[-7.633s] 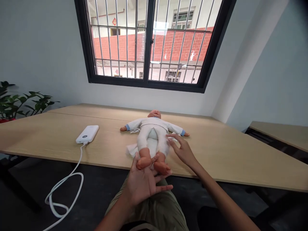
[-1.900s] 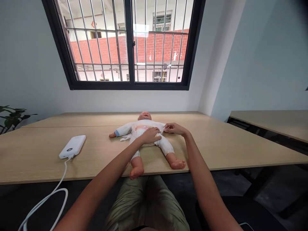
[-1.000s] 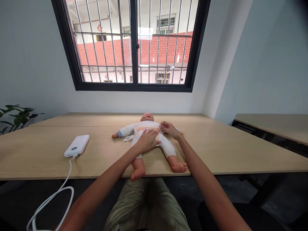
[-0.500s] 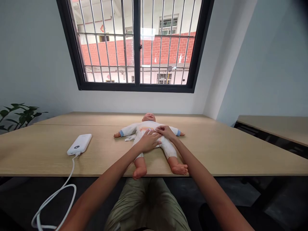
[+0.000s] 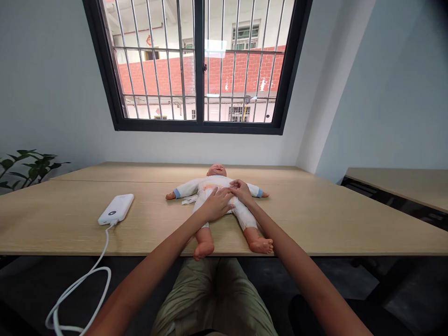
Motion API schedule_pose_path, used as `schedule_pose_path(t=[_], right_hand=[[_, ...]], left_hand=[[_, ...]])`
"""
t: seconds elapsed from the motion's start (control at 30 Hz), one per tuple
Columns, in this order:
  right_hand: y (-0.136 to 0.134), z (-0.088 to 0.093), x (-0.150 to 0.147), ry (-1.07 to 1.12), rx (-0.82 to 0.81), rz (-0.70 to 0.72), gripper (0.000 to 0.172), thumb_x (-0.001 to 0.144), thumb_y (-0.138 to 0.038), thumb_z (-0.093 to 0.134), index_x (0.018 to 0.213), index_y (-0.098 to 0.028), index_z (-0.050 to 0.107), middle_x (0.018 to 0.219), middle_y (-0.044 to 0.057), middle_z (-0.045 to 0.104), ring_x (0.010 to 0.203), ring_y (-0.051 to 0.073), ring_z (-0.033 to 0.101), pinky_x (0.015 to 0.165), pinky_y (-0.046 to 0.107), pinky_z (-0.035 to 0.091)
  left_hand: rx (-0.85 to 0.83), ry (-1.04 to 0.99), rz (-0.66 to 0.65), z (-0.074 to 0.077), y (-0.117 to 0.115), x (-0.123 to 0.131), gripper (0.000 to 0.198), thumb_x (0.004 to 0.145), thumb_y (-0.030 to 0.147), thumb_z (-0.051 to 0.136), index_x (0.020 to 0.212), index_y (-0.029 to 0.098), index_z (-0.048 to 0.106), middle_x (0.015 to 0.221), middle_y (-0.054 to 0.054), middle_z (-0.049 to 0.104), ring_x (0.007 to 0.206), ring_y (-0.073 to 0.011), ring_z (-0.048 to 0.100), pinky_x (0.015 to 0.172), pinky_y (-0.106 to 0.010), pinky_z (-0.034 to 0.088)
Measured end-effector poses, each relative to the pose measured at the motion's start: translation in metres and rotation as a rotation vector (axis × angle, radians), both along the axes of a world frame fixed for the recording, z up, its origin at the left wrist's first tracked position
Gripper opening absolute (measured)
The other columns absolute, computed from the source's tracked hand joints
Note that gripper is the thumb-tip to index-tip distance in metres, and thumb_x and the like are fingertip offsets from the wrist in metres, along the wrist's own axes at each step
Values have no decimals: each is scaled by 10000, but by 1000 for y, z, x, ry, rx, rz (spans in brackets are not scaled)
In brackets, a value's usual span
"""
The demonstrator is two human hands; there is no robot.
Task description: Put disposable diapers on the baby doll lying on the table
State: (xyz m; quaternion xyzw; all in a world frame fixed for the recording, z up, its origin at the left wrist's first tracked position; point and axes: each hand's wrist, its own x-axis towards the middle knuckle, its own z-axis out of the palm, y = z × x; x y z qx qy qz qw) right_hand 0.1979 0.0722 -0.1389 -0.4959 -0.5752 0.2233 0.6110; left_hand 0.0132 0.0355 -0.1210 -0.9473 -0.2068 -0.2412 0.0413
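A baby doll (image 5: 217,171) lies on its back on the table, arms spread and bare feet toward me. It wears a white outfit (image 5: 191,187) with blue cuffs and an orange print on the front. My left hand (image 5: 219,204) rests on the doll's lower belly, fingers stretched out. Beside it, my right hand (image 5: 241,190) is at the doll's waist on the right, thumb and fingers pinched together. What is between those fingertips is too small to make out. A loose white flap (image 5: 189,200) sticks out at the doll's left-hand side in view.
A white power bank (image 5: 116,209) with a white cable (image 5: 101,261) lies on the left of the wooden table (image 5: 315,224); the cable hangs over the front edge. A leafy plant (image 5: 33,169) stands far left. Behind is a barred window (image 5: 201,127); another table (image 5: 402,184) is at right.
My right hand has risen slightly at the doll's waist, its fingers still pinched. My left hand stays on the belly, and the doll lies as before.
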Motion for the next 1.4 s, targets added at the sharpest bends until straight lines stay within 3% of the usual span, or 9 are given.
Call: schedule_pose_path(t=[0.1, 0.23, 0.4, 0.53, 0.7, 0.8, 0.93, 1.1, 1.4], right_hand=[[-4, 6, 2, -75, 73, -135, 434, 612, -544, 694, 829, -185, 583, 839, 65, 627, 746, 186, 542, 715, 331, 472], [-12, 16, 3, -61, 147, -197, 341, 690, -498, 606, 830, -187, 593, 896, 91, 658, 793, 200, 556, 733, 330, 466], [-22, 22, -3, -263, 84, 1, 245, 738, -340, 546, 811, -184, 720, 940, 77, 694, 811, 190, 580, 714, 311, 435], [-26, 21, -7, -396, 17, 123, 253, 741, -307, 570, 851, -175, 754, 938, 83, 690, 838, 189, 591, 756, 316, 437], [-23, 23, -2, -211, 83, -42, 306, 781, -403, 547, 893, -182, 728, 1031, 83, 695, 863, 195, 586, 800, 335, 451], [-19, 25, 5, -77, 113, -141, 300, 769, -434, 535, 828, -178, 681, 952, 90, 704, 868, 212, 593, 832, 351, 451], [-17, 23, 10, -20, 84, -225, 321, 750, -466, 515, 813, -182, 651, 901, 89, 689, 798, 212, 588, 773, 351, 455], [-17, 20, 8, -42, 64, -222, 345, 749, -503, 512, 807, -186, 636, 878, 85, 681, 770, 205, 585, 749, 345, 456], [-24, 27, 5, -14, 54, -231, 334, 746, -508, 564, 793, -183, 623, 892, 102, 687, 797, 222, 604, 771, 367, 475]], left_hand=[[-77, -156, -26, 2, 4, -5, 435, 901, 463, 532, 1210, 159, 560, 1244, -188, 580, 1172, -358, 533, 1085, -511, 330], [-154, -253, -28, 2, 13, -14, 390, 862, 513, 572, 1088, 198, 620, 1105, -157, 646, 1065, -372, 552, 1079, -538, 295], [-133, -253, -41, 2, 13, -16, 343, 870, 481, 571, 1068, 206, 623, 1110, -126, 647, 1075, -335, 545, 1080, -481, 307], [-177, -308, -8, 13, 19, -23, 236, 908, 399, 508, 932, 188, 612, 979, -108, 655, 973, -292, 571, 968, -433, 397], [-262, -466, 224, 24, 57, -71, 123, 856, 243, 454, 835, 189, 562, 867, -60, 632, 839, -212, 578, 784, -323, 437], [-413, -399, 359, 17, 81, -105, 66, 757, 247, 537, 719, 194, 548, 764, -30, 618, 743, -187, 556, 703, -282, 418], [-575, -277, 380, 2, 93, -125, 152, 606, 260, 677, 572, 191, 547, 601, -1, 590, 619, -173, 535, 592, -258, 376], [-675, -282, 397, -9, 95, -123, 243, 502, 265, 770, 642, 207, 580, 578, 48, 578, 591, -150, 529, 548, -219, 344], [-818, -365, 390, -8, 90, -124, 344, 523, 210, 787, 769, 207, 548, 576, 82, 514, 602, -137, 545, 553, -207, 372]])
